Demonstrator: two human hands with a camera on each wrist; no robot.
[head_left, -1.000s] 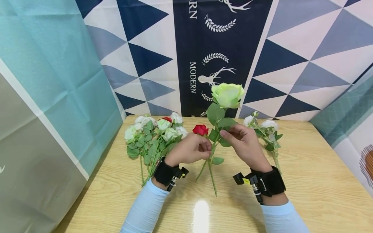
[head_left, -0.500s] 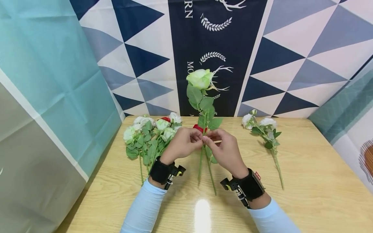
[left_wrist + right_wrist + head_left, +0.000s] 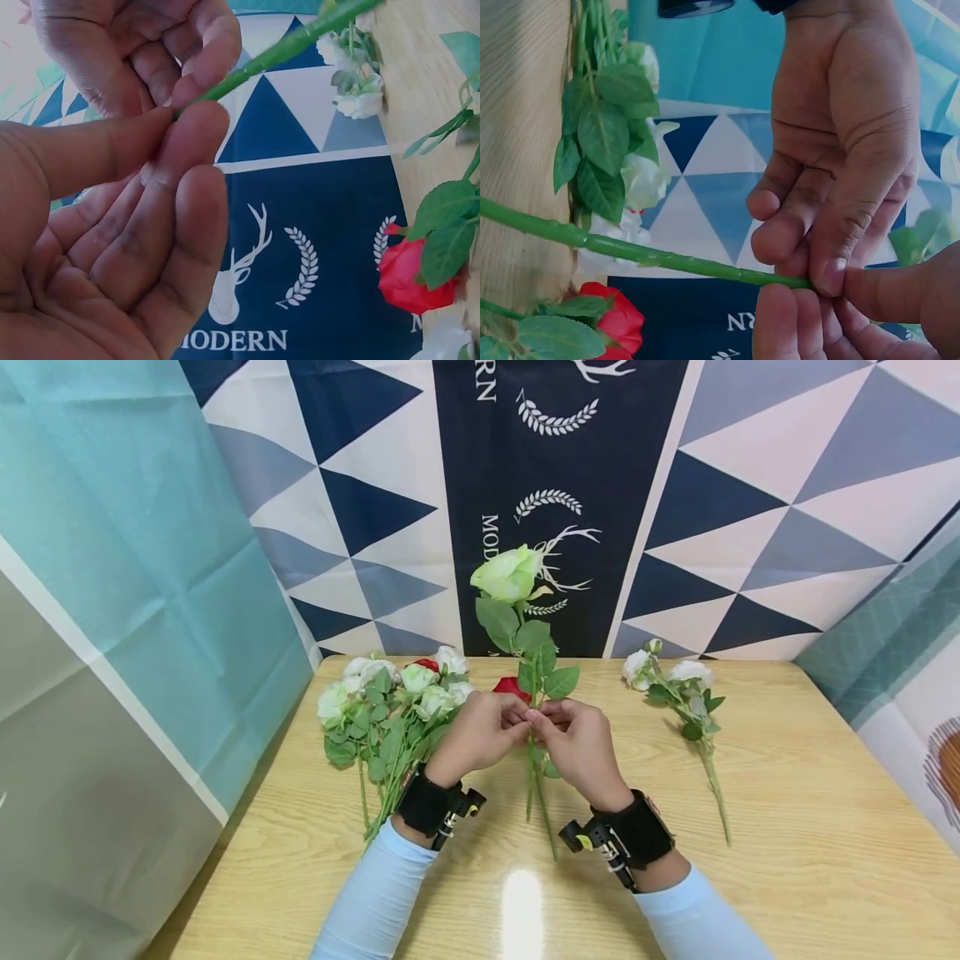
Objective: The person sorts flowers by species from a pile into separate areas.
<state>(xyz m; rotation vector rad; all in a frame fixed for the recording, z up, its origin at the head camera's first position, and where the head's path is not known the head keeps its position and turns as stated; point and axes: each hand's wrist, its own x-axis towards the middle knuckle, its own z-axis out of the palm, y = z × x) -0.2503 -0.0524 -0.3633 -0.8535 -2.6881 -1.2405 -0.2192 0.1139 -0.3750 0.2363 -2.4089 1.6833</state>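
An artificial rose with a pale green-white bloom [image 3: 508, 574] stands upright above the middle of the table. My left hand [image 3: 483, 739] pinches its green stem [image 3: 660, 259] between thumb and index finger. Beside it my right hand [image 3: 583, 750] pinches the same stem, the two thumbs meeting there. In the left wrist view, the left hand [image 3: 112, 217] is in front and the right hand [image 3: 142, 52] is behind, with the stem's lower part running to the upper right. A red rose [image 3: 512, 687] lies behind the hands, partly covered by them.
On the left of the wooden table [image 3: 262, 877] lies a pile of white and pale green roses [image 3: 386, 710], with some red among them. A sprig of white flowers [image 3: 690, 693] lies on the right. A patterned cloth [image 3: 562, 460] hangs behind the table.
The right hand has moved left and down along the stem to meet the left hand. The pale rose has shifted left and now tilts slightly left.
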